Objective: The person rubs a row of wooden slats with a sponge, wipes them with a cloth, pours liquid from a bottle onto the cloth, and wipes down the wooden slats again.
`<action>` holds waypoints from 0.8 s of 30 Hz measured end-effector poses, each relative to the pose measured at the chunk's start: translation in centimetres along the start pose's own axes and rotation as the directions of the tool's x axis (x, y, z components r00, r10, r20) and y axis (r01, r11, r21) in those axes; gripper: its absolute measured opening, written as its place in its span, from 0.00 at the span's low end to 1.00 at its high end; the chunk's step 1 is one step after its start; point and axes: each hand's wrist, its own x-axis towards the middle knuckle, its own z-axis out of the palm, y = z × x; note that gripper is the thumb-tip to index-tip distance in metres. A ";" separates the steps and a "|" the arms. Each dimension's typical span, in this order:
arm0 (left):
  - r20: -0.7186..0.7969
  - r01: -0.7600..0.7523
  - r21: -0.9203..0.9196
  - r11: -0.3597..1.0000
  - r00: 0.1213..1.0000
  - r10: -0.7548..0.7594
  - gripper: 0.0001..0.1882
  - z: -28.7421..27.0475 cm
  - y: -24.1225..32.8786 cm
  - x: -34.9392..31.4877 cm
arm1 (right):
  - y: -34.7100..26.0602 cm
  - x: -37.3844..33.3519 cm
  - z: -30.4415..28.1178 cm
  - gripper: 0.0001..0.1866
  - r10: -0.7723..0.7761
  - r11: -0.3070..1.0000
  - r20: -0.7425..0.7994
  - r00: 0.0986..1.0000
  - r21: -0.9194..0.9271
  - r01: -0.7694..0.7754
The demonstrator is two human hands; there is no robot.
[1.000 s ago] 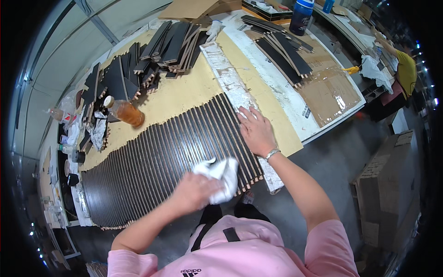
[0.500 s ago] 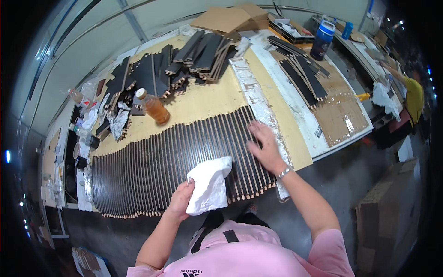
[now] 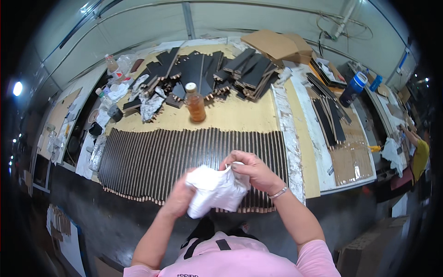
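A crumpled white cloth (image 3: 213, 190) hangs between my two hands, above the near edge of the table. My left hand (image 3: 179, 198), slightly blurred, grips its left side. With thumb and fingers pinched together, my right hand (image 3: 253, 171) holds the cloth's upper right edge. Under and beyond the hands lies a long row of dark strips (image 3: 157, 159) with light wood edges, packed side by side. The cloth and hands hide part of the row's near right portion.
Behind the row stands a bottle of amber liquid (image 3: 196, 106). Dark boards (image 3: 198, 69) are heaped at the back, with crumpled foil (image 3: 151, 105) beside them. More dark strips (image 3: 325, 121) and a blue-lidded jug (image 3: 353, 89) are at right. A person in yellow (image 3: 420, 157) works far right.
My right hand has left the strips and moved left to take hold of the cloth. The cloth is now held between both hands. The view has turned to the left.
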 end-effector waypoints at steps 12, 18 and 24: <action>-0.027 0.178 -0.492 0.852 0.975 -0.219 0.23 -18.1 1.7 3.4 | 10.7 24.6 -3.0 0.41 -0.139 0.818 -0.425 0.894 -0.558 -0.138; 0.062 0.249 -0.588 0.769 0.963 -0.264 0.34 -26.8 0.6 7.7 | 19.3 40.2 -7.5 0.60 -0.635 0.499 -0.475 0.609 -0.854 -0.145; -0.029 0.222 -0.620 0.753 0.952 -0.304 0.26 -34.3 4.1 11.3 | 17.9 44.1 -2.8 0.48 -0.524 0.725 -0.605 0.600 -0.686 -0.058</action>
